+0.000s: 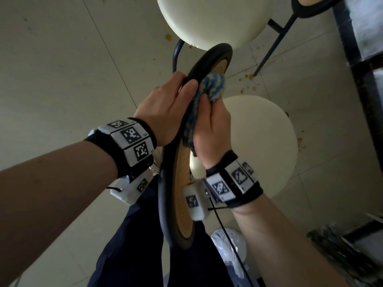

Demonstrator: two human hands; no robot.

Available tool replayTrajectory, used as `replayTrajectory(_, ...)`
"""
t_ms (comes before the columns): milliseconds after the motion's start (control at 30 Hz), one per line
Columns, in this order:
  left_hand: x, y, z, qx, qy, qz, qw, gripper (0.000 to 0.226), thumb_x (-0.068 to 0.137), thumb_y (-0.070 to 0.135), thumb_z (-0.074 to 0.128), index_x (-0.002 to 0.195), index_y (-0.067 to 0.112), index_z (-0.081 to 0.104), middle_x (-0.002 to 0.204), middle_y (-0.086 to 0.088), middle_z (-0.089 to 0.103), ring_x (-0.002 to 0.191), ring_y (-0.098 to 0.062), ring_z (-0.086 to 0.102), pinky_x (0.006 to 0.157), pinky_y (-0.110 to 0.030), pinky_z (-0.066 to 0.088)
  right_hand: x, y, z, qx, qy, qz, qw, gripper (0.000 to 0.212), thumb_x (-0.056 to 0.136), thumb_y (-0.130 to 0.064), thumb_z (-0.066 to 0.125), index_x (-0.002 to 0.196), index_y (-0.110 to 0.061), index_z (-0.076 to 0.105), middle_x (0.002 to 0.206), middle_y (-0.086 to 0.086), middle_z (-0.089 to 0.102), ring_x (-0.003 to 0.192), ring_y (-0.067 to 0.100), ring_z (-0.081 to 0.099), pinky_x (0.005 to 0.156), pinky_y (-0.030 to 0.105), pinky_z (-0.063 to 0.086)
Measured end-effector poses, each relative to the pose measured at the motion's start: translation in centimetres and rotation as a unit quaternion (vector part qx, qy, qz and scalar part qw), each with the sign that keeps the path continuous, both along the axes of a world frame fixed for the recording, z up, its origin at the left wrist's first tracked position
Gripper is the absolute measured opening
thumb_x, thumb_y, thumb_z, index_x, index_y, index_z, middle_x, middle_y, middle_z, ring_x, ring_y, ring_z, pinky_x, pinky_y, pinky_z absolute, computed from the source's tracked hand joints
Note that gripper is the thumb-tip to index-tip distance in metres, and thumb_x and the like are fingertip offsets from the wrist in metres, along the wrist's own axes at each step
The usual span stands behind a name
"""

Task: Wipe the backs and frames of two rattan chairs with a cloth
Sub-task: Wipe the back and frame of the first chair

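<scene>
I look straight down on a rattan chair back (182, 195), an oval woven panel in a dark frame (165, 204), seen edge-on. My left hand (165, 108) grips the frame's outer rim near the top, thumb over the edge. My right hand (211, 125) presses a blue and cream cloth (213, 88) against the woven inner face of the back. The chair's cream round seat (261, 141) lies below on the right. A second chair's cream seat (209, 19) and dark legs show at the top; another rattan back (310, 3) peeks in at top right.
Pale tiled floor (72, 59) with brown stains near the chair legs. A dark table or shelf frame (364, 79) runs down the right edge. A white plastic bag (228, 249) and a black cable lie by my legs at the bottom.
</scene>
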State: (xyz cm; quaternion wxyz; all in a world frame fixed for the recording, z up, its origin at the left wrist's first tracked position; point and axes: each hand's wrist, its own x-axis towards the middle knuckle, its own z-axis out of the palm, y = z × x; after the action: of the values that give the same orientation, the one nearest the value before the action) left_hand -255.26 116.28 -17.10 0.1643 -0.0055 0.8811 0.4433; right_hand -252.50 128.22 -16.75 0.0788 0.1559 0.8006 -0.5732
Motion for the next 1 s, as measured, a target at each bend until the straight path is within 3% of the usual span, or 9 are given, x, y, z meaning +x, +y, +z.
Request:
replayTrajectory(133, 0.0, 0.0, 0.0, 0.002, 0.006, -0.009, 1.0, 0.033, 0.1, 0.059, 0.023, 0.088, 0.035, 0.042, 0.07, 0.007, 0.055, 0.063, -0.001, 0.056, 0.052, -0.015, 0.035, -3.5, 0.8, -2.5, -0.008, -0.035, -0.071, 0.997, 0.032, 0.103, -0.027, 0.034, 0.102, -0.007, 0.059, 0.098, 0.011, 0.067, 0.091, 0.023, 0.063, 0.077, 0.033, 0.049)
replayTrajectory(267, -0.1, 0.1, -0.1, 0.01, 0.006, -0.006, 1.0, 0.03, 0.102, 0.055, 0.026, 0.088, 0.036, 0.044, 0.068, 0.008, 0.054, 0.06, 0.005, 0.056, 0.051, -0.005, 0.037, -6.6, 2.2, -6.8, 0.022, -0.094, -0.099, 0.99, 0.035, 0.102, -0.017, 0.035, 0.107, 0.005, 0.062, 0.107, 0.018, 0.066, 0.098, 0.028, 0.061, 0.084, 0.034, 0.05)
replayTrajectory(400, -0.1, -0.1, 0.0, 0.003, -0.001, -0.008, 1.0, 0.037, 0.102, 0.058, 0.024, 0.099, 0.029, 0.048, 0.073, 0.007, 0.057, 0.063, -0.001, 0.057, 0.053, -0.017, 0.039, -6.1, 2.7, -10.8, 0.036, -0.183, -0.079, 0.979, 0.034, 0.101, -0.013, 0.038, 0.112, 0.01, 0.061, 0.115, 0.025, 0.064, 0.107, 0.038, 0.06, 0.096, 0.047, 0.048)
replayTrajectory(500, -0.2, 0.0, 0.1, -0.003, -0.007, -0.002, 1.0, 0.042, 0.101, 0.059, 0.024, 0.1, 0.026, 0.05, 0.075, 0.004, 0.059, 0.063, -0.007, 0.056, 0.058, -0.031, 0.043, -3.5, 2.2, -12.2, 0.045, -0.241, -0.053, 0.968, 0.034, 0.102, -0.015, 0.037, 0.108, 0.01, 0.06, 0.111, 0.027, 0.064, 0.103, 0.039, 0.06, 0.092, 0.043, 0.049)
replayTrajectory(600, -0.2, 0.1, 0.0, -0.01, -0.005, -0.003, 1.0, 0.043, 0.1, 0.06, 0.023, 0.099, 0.026, 0.049, 0.075, 0.004, 0.058, 0.064, -0.011, 0.057, 0.058, -0.031, 0.042, -0.5, 1.8, -12.8, 0.056, -0.281, -0.018, 0.958, 0.035, 0.101, -0.016, 0.037, 0.101, 0.009, 0.062, 0.106, 0.028, 0.065, 0.096, 0.037, 0.061, 0.077, 0.034, 0.043)
replayTrajectory(700, -0.1, 0.1, 0.1, -0.009, -0.006, -0.003, 1.0, 0.043, 0.1, 0.06, 0.022, 0.1, 0.026, 0.049, 0.074, 0.005, 0.056, 0.063, -0.012, 0.056, 0.057, -0.03, 0.039, 1.2, 2.0, -13.0, 0.068, -0.317, 0.019, 0.946, 0.033, 0.099, -0.016, 0.038, 0.079, 0.0, 0.058, 0.092, 0.024, 0.062, 0.082, 0.032, 0.055, 0.071, 0.034, 0.038)
replayTrajectory(800, -0.1, 0.0, 0.2, -0.006, -0.01, -0.003, 1.0, 0.043, 0.101, 0.059, 0.023, 0.099, 0.025, 0.048, 0.073, 0.004, 0.056, 0.062, -0.014, 0.056, 0.057, -0.03, 0.04, 0.6, 2.6, -13.0, 0.051, -0.341, 0.058, 0.937, 0.027, 0.099, -0.018, 0.039, 0.078, -0.007, 0.052, 0.088, 0.016, 0.054, 0.082, 0.026, 0.051, 0.078, 0.041, 0.046)
replayTrajectory(900, -0.1, 0.0, 0.3, -0.003, -0.012, -0.004, 1.0, 0.041, 0.102, 0.057, 0.024, 0.1, 0.024, 0.049, 0.073, 0.004, 0.057, 0.061, -0.012, 0.057, 0.056, -0.029, 0.038, -1.5, 3.2, -12.4, 0.02, -0.344, 0.03, 0.938, 0.029, 0.099, -0.021, 0.042, 0.071, -0.018, 0.051, 0.091, 0.013, 0.056, 0.084, 0.024, 0.054, 0.091, 0.047, 0.051)
replayTrajectory(1000, -0.1, 0.1, 0.3, -0.004, -0.014, -0.002, 1.0, 0.043, 0.102, 0.057, 0.024, 0.102, 0.023, 0.05, 0.074, 0.003, 0.06, 0.062, -0.01, 0.059, 0.056, -0.027, 0.039, -4.4, 3.4, -10.8, -0.004, -0.297, -0.036, 0.954, 0.028, 0.099, -0.019, 0.043, 0.082, -0.007, 0.061, 0.096, 0.021, 0.062, 0.088, 0.032, 0.06, 0.093, 0.049, 0.05)
